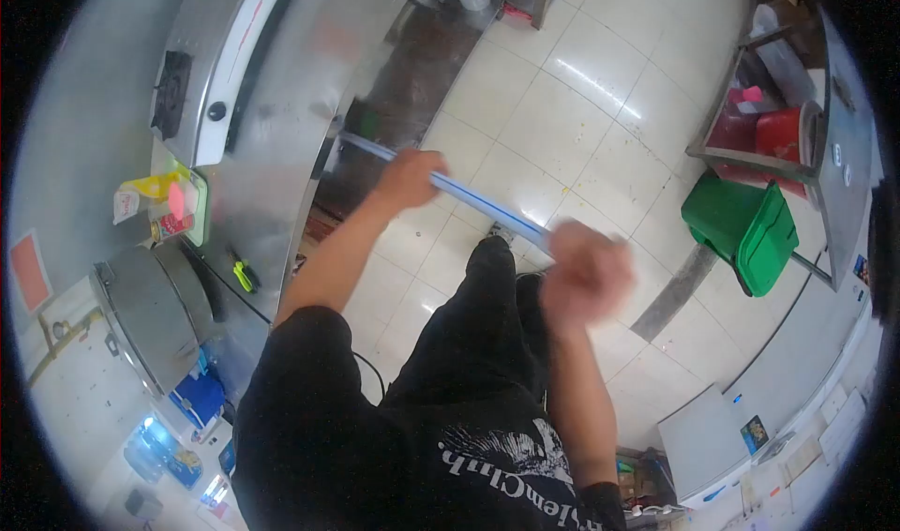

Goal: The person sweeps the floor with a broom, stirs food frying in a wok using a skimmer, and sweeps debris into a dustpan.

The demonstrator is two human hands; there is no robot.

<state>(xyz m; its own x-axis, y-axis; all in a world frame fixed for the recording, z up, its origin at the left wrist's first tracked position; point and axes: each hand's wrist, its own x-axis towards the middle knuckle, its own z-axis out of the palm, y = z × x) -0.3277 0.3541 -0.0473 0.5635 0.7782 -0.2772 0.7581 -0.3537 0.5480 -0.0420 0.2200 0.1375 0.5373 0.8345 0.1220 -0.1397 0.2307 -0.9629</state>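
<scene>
Both of my hands grip a long pale-blue pole (492,211) with a darker stripe, held slantwise in front of my body. My left hand (410,180) is closed round it near the steel counter's edge. Farther along, my right hand (587,273) closes round the other end and is blurred by motion. Past my left hand the pole runs toward the dark space beneath the counter. What sits at that end, if anything, I cannot make out.
Along the left runs a steel counter (272,147) with a large metal pot (155,311) and yellow-green scissors (244,273). White floor tiles (534,123) carry scattered yellow bits. On the right are a green bin (741,226) and a metal-framed table with a red bucket (783,137) beneath.
</scene>
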